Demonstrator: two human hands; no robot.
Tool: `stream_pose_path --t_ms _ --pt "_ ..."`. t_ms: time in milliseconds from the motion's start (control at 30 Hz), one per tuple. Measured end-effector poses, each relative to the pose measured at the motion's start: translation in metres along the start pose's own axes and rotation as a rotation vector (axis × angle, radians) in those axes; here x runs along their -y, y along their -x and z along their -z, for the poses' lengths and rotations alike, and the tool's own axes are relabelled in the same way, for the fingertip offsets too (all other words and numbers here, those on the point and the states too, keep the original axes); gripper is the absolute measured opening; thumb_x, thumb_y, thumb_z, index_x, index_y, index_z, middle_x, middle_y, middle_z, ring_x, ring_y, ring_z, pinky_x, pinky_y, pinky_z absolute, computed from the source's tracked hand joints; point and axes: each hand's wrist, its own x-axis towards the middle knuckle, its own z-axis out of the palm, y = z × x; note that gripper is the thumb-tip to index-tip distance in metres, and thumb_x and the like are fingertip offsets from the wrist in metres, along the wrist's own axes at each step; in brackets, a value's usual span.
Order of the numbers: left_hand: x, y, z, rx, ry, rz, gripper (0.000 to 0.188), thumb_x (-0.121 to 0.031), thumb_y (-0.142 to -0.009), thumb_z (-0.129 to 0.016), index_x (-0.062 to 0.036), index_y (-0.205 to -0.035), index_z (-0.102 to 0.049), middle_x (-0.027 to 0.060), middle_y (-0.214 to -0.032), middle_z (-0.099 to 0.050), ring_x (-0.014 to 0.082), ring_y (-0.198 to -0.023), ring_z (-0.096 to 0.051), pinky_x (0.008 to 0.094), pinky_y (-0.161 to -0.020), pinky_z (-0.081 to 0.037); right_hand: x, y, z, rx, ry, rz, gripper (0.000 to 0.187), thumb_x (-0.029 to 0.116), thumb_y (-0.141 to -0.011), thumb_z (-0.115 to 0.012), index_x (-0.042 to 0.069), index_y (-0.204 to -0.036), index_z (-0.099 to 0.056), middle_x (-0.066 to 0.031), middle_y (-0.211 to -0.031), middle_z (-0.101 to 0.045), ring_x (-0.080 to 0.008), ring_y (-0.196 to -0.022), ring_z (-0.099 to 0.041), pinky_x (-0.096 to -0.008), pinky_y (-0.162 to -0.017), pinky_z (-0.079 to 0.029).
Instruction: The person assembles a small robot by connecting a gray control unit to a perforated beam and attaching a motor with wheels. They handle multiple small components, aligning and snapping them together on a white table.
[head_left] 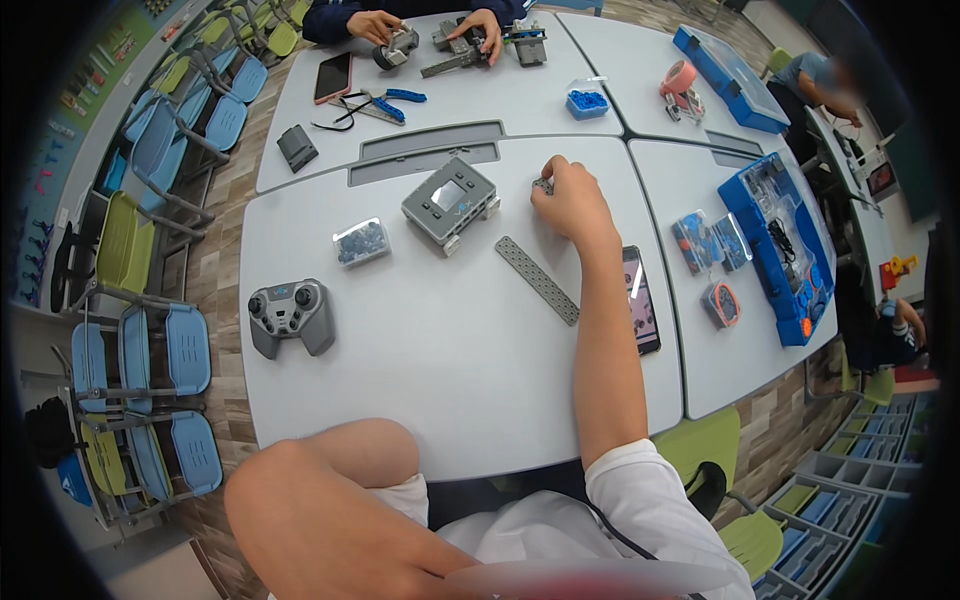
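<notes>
Hands (pixel 572 203): right pinching 1 grey piece (pixel 543 187), left can't tell | beam (pixel 538 281): 1 | controller (pixel 292 318): 1

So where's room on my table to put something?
Most room is between the gamepad and grey strip, below the console. A smaller patch is above the gamepad, left of the clear box. The right side's crowded: strip, right forearm, phone.

Blue chairs (pixel 188 348) and green chairs (pixel 128 242) stand left of the white table (pixel 420 370).
</notes>
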Motion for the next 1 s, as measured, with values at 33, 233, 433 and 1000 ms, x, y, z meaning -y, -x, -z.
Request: stream_pose_path --t_ms 33,233,433,1000 --pt "0.001 0.001 -0.004 -0.026 0.010 0.001 0.017 -0.022 -0.069 -0.073 -0.0071 -0.066 -0.064 0.0090 -0.068 -0.060 0.0269 -0.070 -0.060 0.0381 -0.072 -0.051 0.000 -0.004 0.001 -0.016 0.004 0.011 0.035 0.021 -0.092 -0.074 0.002 -0.121 -0.068 -0.0228 -0.119 -0.070 -0.0398 -0.113 -0.069 -0.0498 -0.096 -0.059" --pt "0.004 0.002 -0.003 -0.016 0.003 -0.018 0.018 -0.022 -0.070 -0.074 -0.0078 -0.065 -0.063 0.0080 -0.067 -0.058 0.0261 -0.069 -0.058 0.0374 -0.069 -0.049 0.000 -0.005 0.001 -0.011 0.005 0.008 0.036 0.021 -0.093 -0.074 0.001 -0.122 -0.068 -0.0229 -0.119 -0.070 -0.0398 -0.113 -0.069 -0.0497 -0.096 -0.059" --pt "0.004 0.001 -0.003 -0.012 0.003 -0.007 0.018 -0.021 -0.070 -0.074 -0.0073 -0.064 -0.063 0.0081 -0.066 -0.058 0.0259 -0.069 -0.058 0.0370 -0.069 -0.049 0.001 -0.004 0.003 -0.009 -0.003 0.003 0.037 0.022 -0.092 -0.074 0.001 -0.122 -0.068 -0.0238 -0.118 -0.071 -0.0396 -0.111 -0.070 -0.0482 -0.097 -0.058" --pt "0.003 0.007 -0.013 -0.016 -0.042 -0.009 0.018 -0.020 -0.066 -0.075 -0.0069 -0.064 -0.062 0.0074 -0.067 -0.058 0.0247 -0.068 -0.057 0.0360 -0.067 -0.048 0.002 -0.004 0.005 0.012 0.002 -0.012 0.037 0.023 -0.093 -0.075 0.002 -0.123 -0.068 -0.0221 -0.120 -0.071 -0.0390 -0.114 -0.069 -0.0488 -0.098 -0.059"
